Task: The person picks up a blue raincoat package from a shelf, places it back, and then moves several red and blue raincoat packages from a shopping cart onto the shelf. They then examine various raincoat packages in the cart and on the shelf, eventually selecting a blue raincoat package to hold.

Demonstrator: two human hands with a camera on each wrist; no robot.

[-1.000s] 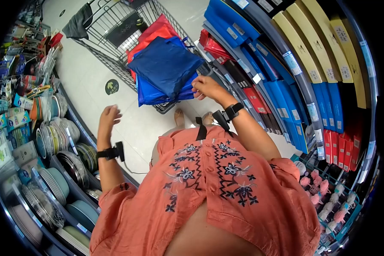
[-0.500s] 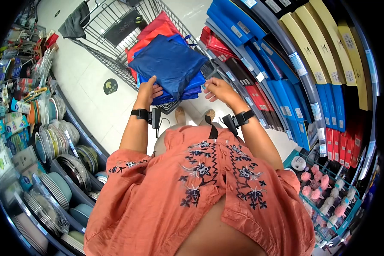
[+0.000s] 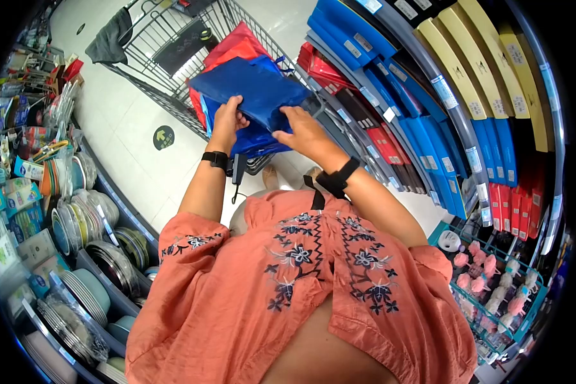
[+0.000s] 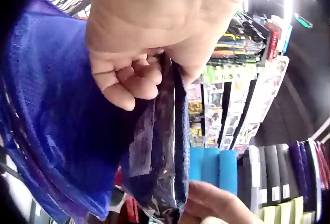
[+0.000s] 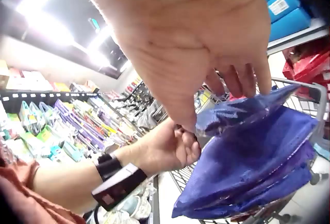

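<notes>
Two bare hands are handling a dark blue packet over a shopping cart. The left hand is gripping the packet's near left edge, its fingers curling inward. The right hand is pinching the near right edge between thumb and fingers. The packet is lying over brighter blue bags, which are resting in the cart beside a red bag. A grey cloth is hanging over the cart's far left corner. Stacked plates are standing on the left; yellow boxes are lining the right.
</notes>
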